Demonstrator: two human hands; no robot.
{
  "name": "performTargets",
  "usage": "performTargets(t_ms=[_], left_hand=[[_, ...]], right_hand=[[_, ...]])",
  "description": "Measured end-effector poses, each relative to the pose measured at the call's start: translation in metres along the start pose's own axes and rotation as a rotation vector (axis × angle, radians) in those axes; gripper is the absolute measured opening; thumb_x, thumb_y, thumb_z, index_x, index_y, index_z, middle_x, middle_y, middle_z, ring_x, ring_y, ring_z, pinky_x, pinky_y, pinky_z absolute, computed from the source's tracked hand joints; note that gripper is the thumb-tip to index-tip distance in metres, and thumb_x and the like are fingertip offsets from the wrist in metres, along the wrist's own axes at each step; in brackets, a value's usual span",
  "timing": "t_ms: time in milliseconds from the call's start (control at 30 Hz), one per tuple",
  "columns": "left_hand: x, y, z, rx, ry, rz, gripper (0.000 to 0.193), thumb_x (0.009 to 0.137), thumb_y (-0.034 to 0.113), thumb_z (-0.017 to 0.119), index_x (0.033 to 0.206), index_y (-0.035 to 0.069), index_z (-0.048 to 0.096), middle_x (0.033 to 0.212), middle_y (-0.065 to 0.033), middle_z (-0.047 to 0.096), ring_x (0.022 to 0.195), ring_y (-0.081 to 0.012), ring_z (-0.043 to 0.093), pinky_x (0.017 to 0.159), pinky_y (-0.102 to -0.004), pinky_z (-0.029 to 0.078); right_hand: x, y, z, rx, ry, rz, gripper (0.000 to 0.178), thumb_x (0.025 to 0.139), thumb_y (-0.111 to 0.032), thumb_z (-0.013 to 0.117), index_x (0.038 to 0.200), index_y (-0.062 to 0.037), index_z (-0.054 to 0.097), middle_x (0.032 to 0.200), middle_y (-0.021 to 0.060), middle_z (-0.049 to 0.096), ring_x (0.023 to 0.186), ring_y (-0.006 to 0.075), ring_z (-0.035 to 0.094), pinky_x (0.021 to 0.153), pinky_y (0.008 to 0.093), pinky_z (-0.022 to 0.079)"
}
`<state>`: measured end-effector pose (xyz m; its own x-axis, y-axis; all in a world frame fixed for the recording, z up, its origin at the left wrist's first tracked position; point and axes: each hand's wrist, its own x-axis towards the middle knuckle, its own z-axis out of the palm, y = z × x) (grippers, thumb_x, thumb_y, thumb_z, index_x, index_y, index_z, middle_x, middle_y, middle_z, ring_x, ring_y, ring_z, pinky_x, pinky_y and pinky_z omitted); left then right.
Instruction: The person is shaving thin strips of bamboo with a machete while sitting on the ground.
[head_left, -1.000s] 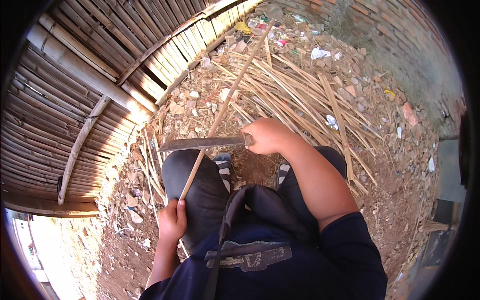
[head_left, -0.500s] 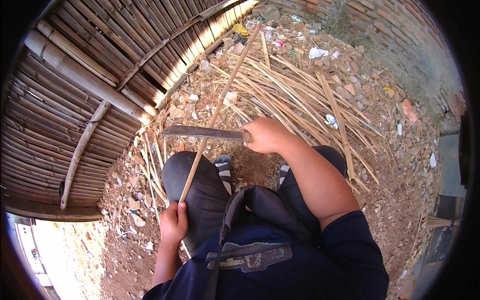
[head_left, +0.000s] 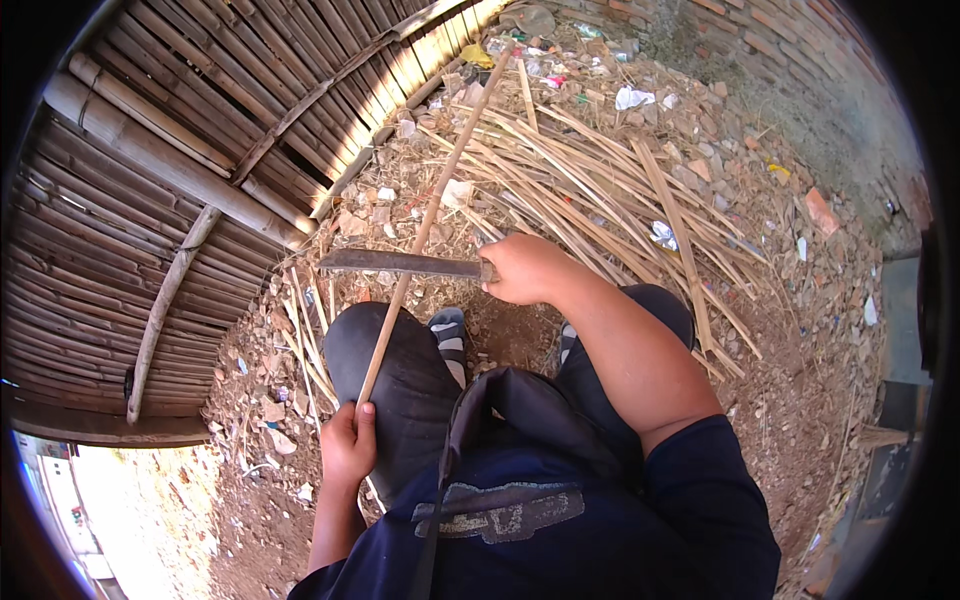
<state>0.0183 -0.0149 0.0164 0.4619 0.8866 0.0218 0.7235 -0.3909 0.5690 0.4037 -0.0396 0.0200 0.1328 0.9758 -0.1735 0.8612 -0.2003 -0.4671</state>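
My left hand (head_left: pixel 348 442) is closed round the near end of a long bamboo strip (head_left: pixel 424 228), beside my left thigh. The strip slants away from me over the left knee, and its far end reaches the littered ground. In my right hand (head_left: pixel 522 268) is the handle of a machete (head_left: pixel 400 263), held in front of my knees. Its dark blade points left and lies across the strip just beyond the left knee. How firmly blade and strip touch, I cannot tell.
A heap of split bamboo strips (head_left: pixel 590 190) covers the ground ahead and to the right. More thin strips (head_left: pixel 305 330) lie left of my knee. A bamboo-slat wall (head_left: pixel 150 270) rises at the left, a brick wall (head_left: pixel 800 80) at the far right. Rubble and litter surround my sandalled feet.
The machete and my right hand have shifted very slightly to the left along with small head movement. Both grips stay the same, and the strip keeps nearly the same slant.
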Motion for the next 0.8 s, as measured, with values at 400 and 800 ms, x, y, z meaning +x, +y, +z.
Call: performTargets(t_ms=[400, 800], left_hand=[[0.001, -0.002, -0.001, -0.018, -0.009, -0.007, 0.047, 0.103, 0.029, 0.064, 0.069, 0.001, 0.047, 0.054, -0.0151, 0.048, 0.047, -0.025, 0.044, 0.05, -0.0414, 0.039], [0.0, -0.002, 0.0, -0.025, 0.0, -0.009, 0.046, 0.103, 0.03, 0.063, 0.07, 0.001, 0.05, 0.055, -0.0154, 0.048, 0.048, -0.0257, 0.046, 0.05, -0.0422, 0.038]], right_hand=[[0.001, -0.002, 0.002, -0.002, -0.054, -0.041, 0.037, 0.086, -0.029, 0.075, 0.118, -0.0095, 0.07, 0.106, 0.0188, 0.073, 0.104, 0.0376, 0.07, 0.089, 0.0497, 0.057], [-0.014, -0.011, -0.03, -0.014, -0.03, -0.013, 0.038, 0.082, -0.022, 0.074, 0.118, -0.0114, 0.072, 0.103, 0.0174, 0.073, 0.101, 0.0387, 0.07, 0.088, 0.0496, 0.056]])
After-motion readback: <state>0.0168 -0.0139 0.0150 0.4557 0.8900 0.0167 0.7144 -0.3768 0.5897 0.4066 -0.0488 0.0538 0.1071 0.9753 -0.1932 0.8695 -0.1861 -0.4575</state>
